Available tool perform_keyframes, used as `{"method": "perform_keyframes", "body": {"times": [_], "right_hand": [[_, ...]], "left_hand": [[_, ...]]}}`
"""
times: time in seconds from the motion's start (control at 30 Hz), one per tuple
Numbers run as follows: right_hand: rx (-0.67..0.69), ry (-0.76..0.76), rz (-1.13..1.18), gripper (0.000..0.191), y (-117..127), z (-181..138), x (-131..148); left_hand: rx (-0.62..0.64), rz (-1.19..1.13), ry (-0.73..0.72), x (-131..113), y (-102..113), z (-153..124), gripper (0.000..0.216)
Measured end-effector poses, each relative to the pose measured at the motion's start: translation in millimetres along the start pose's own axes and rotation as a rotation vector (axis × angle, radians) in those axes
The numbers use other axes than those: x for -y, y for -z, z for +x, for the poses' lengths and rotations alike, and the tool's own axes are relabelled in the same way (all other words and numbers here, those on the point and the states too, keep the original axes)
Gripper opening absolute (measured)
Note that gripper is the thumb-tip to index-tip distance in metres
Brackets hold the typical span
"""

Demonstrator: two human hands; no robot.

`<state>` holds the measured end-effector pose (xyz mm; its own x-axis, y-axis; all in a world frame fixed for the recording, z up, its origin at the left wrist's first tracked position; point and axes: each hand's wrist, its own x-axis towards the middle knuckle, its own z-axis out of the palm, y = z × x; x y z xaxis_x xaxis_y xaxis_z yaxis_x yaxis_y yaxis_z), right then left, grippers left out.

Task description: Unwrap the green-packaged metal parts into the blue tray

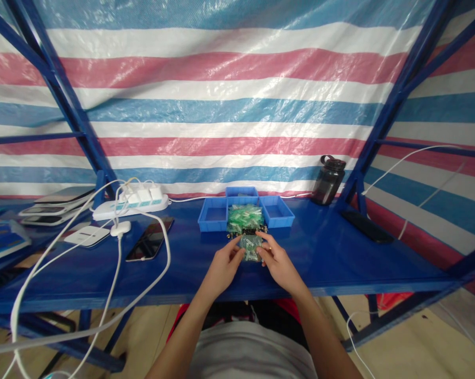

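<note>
A small clear plastic bag point(251, 247) with several pale, screw-like pieces inside is held between my hands near the table's front edge. My left hand point(226, 263) pinches its left side with thumb and fingers. On the right side, my right hand point(276, 259) grips the bag the same way. Just beyond my fingertips, small black and brass-coloured pieces point(248, 231) lie in a row. Behind them a blue bin holds a heap of green and clear little bags point(243, 217). The exact contents of the held bag are too small to make out.
Blue bins stand left point(214, 215), right point(277, 210) and behind point(241, 190) the heap. A dark bottle point(329, 180) is at the back right, a black phone point(367, 226) further right. To the left are a phone point(149, 239), a power strip point(142, 199) and looping white cables point(168, 252).
</note>
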<state>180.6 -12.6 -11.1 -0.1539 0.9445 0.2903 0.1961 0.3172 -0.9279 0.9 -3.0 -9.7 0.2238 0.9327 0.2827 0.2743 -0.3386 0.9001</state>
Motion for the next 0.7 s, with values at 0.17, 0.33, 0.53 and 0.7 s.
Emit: {"method": "perform_keyframes", "body": {"times": [0.17,0.33,0.53,0.7], "right_hand": [[-0.003,0.012,0.046,0.042,0,1,0],[0.02,0.012,0.064,0.044,0,-1,3],[0.039,0.037,0.052,0.041,-1,-3,9],[0.05,0.042,0.067,0.042,-1,-3,5]], "left_hand": [[0.077,0.06,-0.022,-13,1,-3,0.039],[0.112,0.111,-0.042,-19,3,-4,0.034],[0.131,0.128,-0.024,-18,3,-4,0.036],[0.147,0.142,-0.021,-21,4,-5,0.036]]}}
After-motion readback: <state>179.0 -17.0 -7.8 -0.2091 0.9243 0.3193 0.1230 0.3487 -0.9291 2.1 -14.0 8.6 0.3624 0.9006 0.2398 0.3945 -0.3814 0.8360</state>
